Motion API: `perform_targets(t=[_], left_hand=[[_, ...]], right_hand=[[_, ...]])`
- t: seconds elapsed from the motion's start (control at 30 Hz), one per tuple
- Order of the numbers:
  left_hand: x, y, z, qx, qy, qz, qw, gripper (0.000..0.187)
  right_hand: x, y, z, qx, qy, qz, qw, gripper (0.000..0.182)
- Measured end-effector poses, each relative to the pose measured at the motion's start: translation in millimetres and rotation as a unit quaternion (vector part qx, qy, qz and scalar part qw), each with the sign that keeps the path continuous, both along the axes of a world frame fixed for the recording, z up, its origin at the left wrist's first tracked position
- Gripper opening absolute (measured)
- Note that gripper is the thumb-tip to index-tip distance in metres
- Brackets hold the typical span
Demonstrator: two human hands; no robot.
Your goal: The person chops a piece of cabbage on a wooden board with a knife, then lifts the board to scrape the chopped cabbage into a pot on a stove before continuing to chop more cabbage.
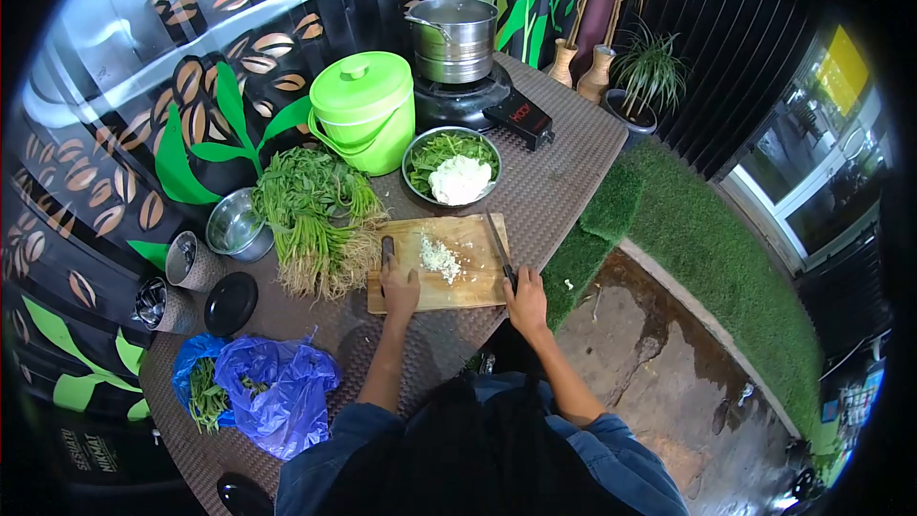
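Note:
A wooden cutting board (458, 296) lies in front of me on the brown woven-look table. Finely chopped white bits, perhaps garlic or onion (440, 258), are heaped in its middle, with a few strays around them. My left hand (399, 289) rests on the board's left end beside a dark slot, thumb apart from the fingers, holding nothing. At the board's right edge, my right hand (526, 301) grips a knife (499, 241) by its black handle, the blade pointing away from me. Beyond the board is a metal bowl (408, 187) of green leaves (441, 151) and a white mound (459, 180).
Left of the board lies a large bunch of rooted greens (320, 215). Behind stand a lime-green lidded bucket (363, 110) and a steel pot (455, 43) on a black stove (458, 103). An empty-looking metal bowl (239, 226) and purple plastic bags (277, 392) are further left.

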State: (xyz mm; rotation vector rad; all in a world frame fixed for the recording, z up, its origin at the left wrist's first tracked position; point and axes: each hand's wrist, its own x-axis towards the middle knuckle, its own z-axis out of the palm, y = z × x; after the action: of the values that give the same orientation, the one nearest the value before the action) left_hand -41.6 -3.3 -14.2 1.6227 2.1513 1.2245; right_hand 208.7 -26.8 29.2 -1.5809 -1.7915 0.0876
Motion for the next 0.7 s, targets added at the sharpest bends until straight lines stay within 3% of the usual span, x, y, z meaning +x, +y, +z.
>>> perform_targets(t=[0.03,0.1,0.17,0.23,0.37,0.47,0.53,0.57,0.6,0.67,0.7], left_hand=[[-0.3,1.7,-2.1,-0.048,0.003,0.007,0.999,0.058],[-2.2,8.7,-5.0,-0.056,0.007,0.018,0.998,0.058],[-6.3,17.9,-6.5,-0.064,0.009,0.028,0.998,0.058],[-14.1,28.5,-1.2,-0.158,-0.081,0.008,0.984,0.057],[-2.0,31.4,6.4,-0.218,-0.143,0.023,0.965,0.057],[5.6,34.3,2.2,-0.267,-0.084,0.016,0.96,0.063],[18.7,36.1,17.0,-0.333,-0.006,0.118,0.936,0.068],[24.8,33.2,24.9,-0.333,-0.006,0.12,0.935,0.068],[30.8,29.7,33.9,-0.339,-0.05,0.128,0.931,0.071],[29.2,31.2,29.7,-0.343,-0.093,0.136,0.925,0.074],[25.2,32.5,26.4,-0.327,-0.182,0.084,0.923,0.073]], right_hand=[[-1.8,3.2,-4.9,0.001,0.001,0.001,1.0,0.027],[-6.2,5.4,-12.1,-0.147,0.086,0.017,0.985,0.028],[-11.4,3.3,-16.7,-0.106,0.089,0.024,0.99,0.026],[-10.8,3.5,-15.8,-0.18,0.162,0.001,0.97,0.024],[3.0,2.9,-6.9,-0.225,0.259,-0.012,0.939,0.026],[8.2,-1.2,-10.9,-0.215,0.26,-0.021,0.941,0.026],[7.0,-8.5,-18.5,-0.209,0.259,-0.024,0.943,0.025],[2.7,-13.3,-23.3,-0.161,0.251,-0.025,0.954,0.025],[-1.2,-17.4,-23.9,-0.112,0.242,-0.026,0.964,0.025],[-1.4,-24.9,-23.0,-0.131,0.25,-0.031,0.959,0.026],[-0.1,-28.4,-22.2,-0.151,0.257,-0.038,0.954,0.027]])
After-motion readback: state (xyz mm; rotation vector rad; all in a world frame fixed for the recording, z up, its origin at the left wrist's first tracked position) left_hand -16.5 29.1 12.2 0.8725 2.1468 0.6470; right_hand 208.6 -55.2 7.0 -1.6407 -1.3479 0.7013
